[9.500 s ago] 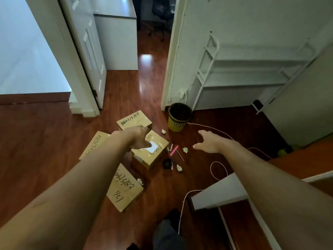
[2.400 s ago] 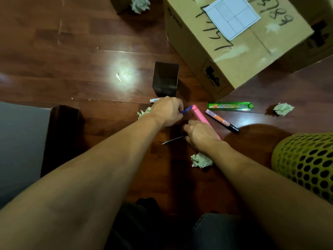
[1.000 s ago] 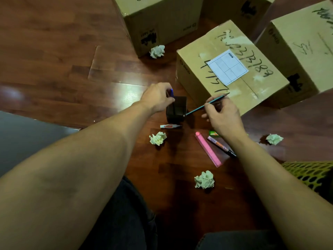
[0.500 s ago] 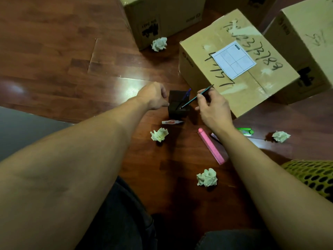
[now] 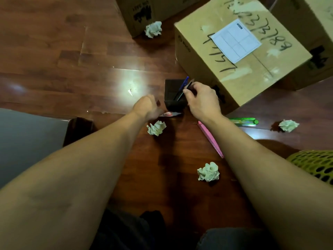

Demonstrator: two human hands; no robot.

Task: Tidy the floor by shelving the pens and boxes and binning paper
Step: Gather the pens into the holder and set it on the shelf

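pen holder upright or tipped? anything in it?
Upright, not empty: the black pen holder stands open end up, with a blue pen and a dark pen leaning inside.

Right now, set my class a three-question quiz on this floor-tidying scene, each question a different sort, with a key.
1. True or false: the blue pen stands in the black pen holder.
2. How many crumpled paper balls lie on the floor?
3. The pink pen lies: A) in the holder, B) on the floor, C) on the cardboard box.

Key: 1 true; 2 four; 3 B.
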